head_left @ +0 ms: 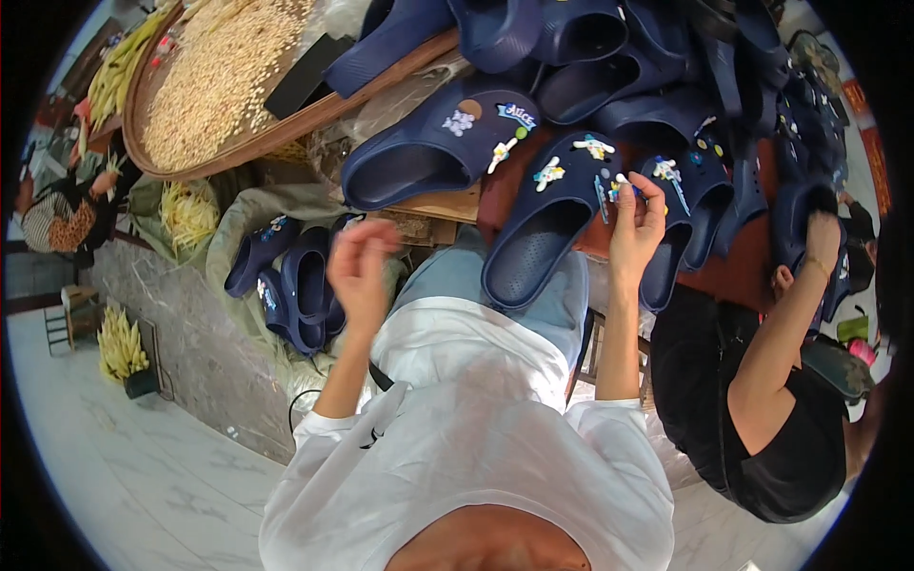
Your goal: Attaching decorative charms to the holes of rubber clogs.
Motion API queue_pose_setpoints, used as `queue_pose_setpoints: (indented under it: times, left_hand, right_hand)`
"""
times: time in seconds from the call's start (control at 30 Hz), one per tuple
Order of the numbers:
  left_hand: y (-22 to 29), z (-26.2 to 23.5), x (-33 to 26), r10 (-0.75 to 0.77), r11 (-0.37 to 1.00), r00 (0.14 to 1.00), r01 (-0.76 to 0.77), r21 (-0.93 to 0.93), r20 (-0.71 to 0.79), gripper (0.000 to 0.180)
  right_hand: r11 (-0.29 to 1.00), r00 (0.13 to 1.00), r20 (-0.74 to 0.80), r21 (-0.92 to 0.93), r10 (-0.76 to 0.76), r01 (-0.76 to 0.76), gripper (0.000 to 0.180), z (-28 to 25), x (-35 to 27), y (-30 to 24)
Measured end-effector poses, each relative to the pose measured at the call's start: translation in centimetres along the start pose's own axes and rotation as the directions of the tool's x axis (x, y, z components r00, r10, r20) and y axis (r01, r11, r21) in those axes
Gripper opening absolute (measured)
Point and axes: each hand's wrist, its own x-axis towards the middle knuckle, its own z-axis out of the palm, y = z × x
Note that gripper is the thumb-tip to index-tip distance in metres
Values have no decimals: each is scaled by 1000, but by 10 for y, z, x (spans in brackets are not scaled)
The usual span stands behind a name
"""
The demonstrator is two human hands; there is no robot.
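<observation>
Seemingly partway, the navy-blue foam clog (pixel 526 255) at your one o'clock bears white plastic charms (pixel 549 175), your right fingers (pixel 625 211) pinching a small pale charm (pixel 621 178) perhaps left to fit, your blurred left fingers (pixel 366 240) half-curled, hold unclear.

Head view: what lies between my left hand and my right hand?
In the head view, a decorated navy clog lies between your left hand and right hand, nearer the right; light blue trousers show left of it.

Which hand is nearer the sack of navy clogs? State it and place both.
Left. The left hand, blurred, appears at the right side of the sack; the right hand is much farther right, beside a charm-decorated clog.
</observation>
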Motion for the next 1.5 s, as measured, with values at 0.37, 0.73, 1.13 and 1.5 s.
queue_pose_setpoints:
  times: [0.37,0.73,1.13,1.5]
  left_hand:
    - [2,176,6,-412,612,679,700,-367,608,54]
    - [-2,189,11,-491,304,647,754,-582,583,57]
    - [-20,131,-32,-525,288,674,715,-637,519,52]
    - [-9,152,-17,-491,534,719,695,-482,492,59]
  right_hand:
    - [983,990,138,-182,-4,29,11,-11,5,21]
    - [972,952,196,-30,235,-234,12,-9,-7,21]
    - [966,918,299,-102,259,-240,15,-5,-6,21]
    - [974,892,432,-223,136,-40,33,-1,-36,12]
